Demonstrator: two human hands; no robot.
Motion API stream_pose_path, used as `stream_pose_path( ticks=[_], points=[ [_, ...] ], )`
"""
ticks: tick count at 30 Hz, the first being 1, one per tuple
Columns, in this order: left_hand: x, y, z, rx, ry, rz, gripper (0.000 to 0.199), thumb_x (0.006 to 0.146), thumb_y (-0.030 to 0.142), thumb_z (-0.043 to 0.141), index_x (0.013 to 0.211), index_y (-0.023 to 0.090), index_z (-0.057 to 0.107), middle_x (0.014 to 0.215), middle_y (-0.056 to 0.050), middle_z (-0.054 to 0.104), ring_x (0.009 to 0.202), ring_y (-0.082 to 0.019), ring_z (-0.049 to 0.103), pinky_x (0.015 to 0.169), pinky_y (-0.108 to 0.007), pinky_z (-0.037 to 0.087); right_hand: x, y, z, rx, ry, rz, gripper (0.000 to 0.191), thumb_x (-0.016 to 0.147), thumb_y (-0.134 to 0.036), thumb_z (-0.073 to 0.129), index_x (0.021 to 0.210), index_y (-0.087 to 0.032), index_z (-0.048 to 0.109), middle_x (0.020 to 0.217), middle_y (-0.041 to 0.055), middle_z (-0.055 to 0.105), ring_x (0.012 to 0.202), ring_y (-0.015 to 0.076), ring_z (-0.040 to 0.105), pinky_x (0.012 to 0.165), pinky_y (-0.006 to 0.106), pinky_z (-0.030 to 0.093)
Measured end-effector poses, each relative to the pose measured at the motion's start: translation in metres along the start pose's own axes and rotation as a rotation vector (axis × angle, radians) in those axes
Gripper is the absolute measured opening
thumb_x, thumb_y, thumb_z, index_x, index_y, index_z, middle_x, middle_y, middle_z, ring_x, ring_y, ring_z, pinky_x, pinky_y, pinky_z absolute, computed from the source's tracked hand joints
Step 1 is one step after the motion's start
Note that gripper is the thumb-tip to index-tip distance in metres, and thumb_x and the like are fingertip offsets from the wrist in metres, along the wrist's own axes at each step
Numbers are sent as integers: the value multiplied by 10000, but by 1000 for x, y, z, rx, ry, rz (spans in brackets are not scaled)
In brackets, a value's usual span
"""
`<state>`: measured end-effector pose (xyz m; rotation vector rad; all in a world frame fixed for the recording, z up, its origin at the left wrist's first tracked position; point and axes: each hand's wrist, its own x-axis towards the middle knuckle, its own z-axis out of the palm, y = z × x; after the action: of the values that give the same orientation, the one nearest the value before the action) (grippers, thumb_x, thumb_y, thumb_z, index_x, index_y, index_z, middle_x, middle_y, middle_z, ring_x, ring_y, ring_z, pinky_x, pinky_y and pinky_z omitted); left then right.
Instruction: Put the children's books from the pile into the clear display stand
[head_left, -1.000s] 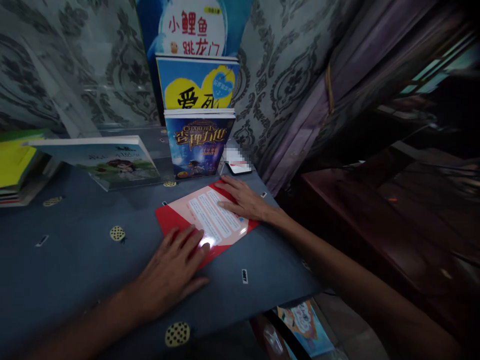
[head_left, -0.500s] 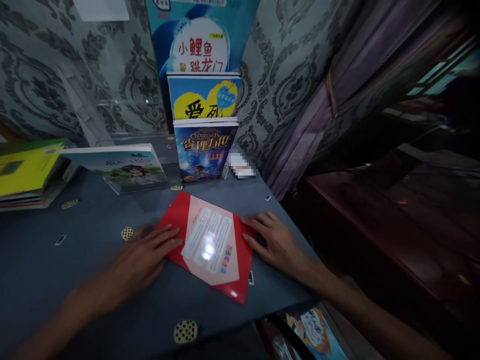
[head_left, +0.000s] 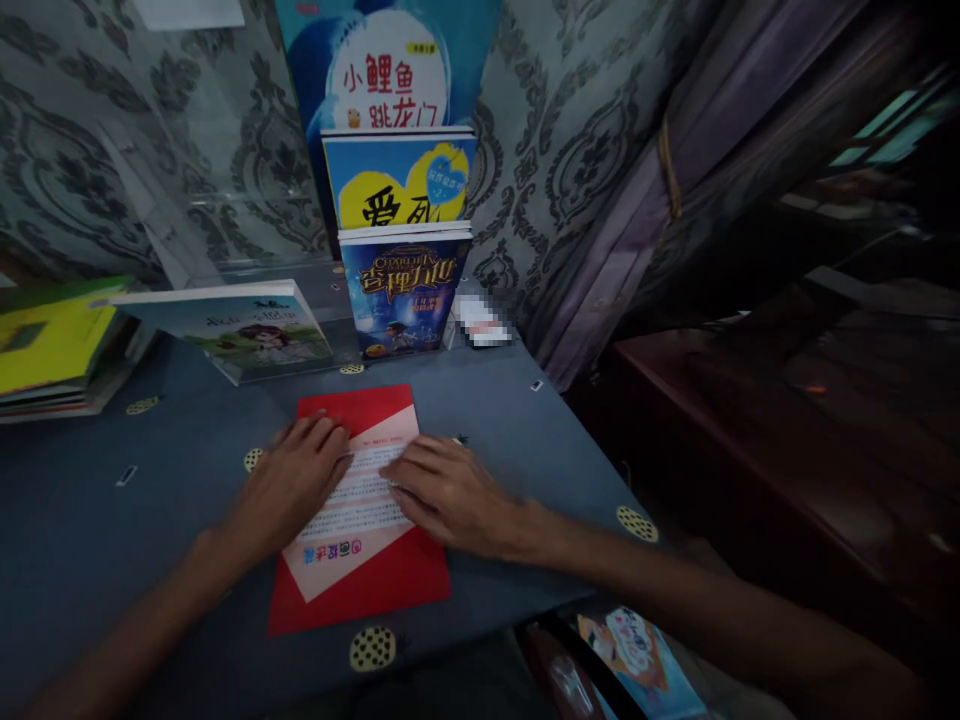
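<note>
- Your left hand (head_left: 296, 480) and right hand (head_left: 457, 505) rest open on the red-and-pink book (head_left: 361, 512), gripping nothing.
- It already lies flat, near the surface's (head_left: 517, 440) near edge.

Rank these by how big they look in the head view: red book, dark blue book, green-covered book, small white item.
Red book, also nearest the camera
Dark blue book and green-covered book: too alike to rank
Small white item

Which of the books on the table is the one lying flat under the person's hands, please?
The red book with the pale diagonal panel: both hands rest on it, and it is the book nearest the wearer on the tabletop.
</note>
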<state>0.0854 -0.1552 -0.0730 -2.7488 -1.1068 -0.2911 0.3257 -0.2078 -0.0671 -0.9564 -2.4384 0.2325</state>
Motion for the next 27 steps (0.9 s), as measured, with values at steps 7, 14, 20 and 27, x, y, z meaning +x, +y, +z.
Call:
stream_pose_path(
  ticks=[7,14,20,27],
  points=[
    [-6,-2,13,30,129,-42,381,1044,290,357,1251,99,615,1234,-191,693,1124,-321,662,970,-479,498,56,34,28,13,-257,0,397,1045,-225,436,1404,-113,563,1566,161,480,1504,233,378,1255,471,292],
    [-5,-1,6,-5,94,-40,381,1050,271,343,1261,103,611,1230,-177,700,1213,-321,626,986,-480,491,37,74,22,-21,-177,161,500,1051,-320,422,1485,-81,493,1572,199,455,1520,279,348,1241,532,306],
    [-4,0,1,-77,2,-97,397,1042,287,346,1284,113,608,1308,-197,658,1270,-348,584,993,-518,483,19,76,15,-65,-171,164,601,1054,-418,416,1518,-37,426,1607,239,374,1539,312,294,1254,561,245],
    [-4,-1,2,-116,9,-113,379,1034,291,373,1280,120,605,1300,-187,656,1267,-340,582,999,-509,474,-18,35,11,-46,-219,55,778,1006,-630,421,1565,-94,345,1650,240,279,1565,335,207,1247,635,185]
  ],
)
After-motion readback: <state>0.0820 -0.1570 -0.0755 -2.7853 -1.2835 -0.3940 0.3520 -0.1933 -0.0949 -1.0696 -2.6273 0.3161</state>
